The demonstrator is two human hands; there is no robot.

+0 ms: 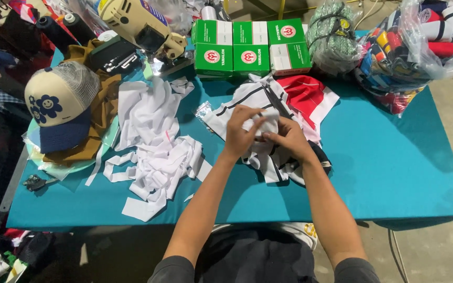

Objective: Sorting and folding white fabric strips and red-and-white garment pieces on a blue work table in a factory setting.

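Cap [58, 102]: I am seeing it resting at the far left of the table [405, 173], on brown cloth, well apart from my hands.
White strips [155, 157]: I am seeing a loose heap lying left of my left forearm, near it but not touching.
Left hand [240, 133]: I am clenching it on the left side of the white fabric piece [263, 123], fingers curling over its top edge.
White fabric piece: I am holding it pinched between both hands just above the striped garment pile [279, 157]; its long axis is running left to right, from one hand to the other, and both hands are equally near.
Right hand [289, 139]: I am gripping the piece's right side, thumb pressing toward the left hand, the two hands nearly touching.
Green boxes [250, 47]: I am seeing them standing in a row beyond the hands, at the table's far edge.
Bagged cloth [420, 47]: it is lying at the far right corner.
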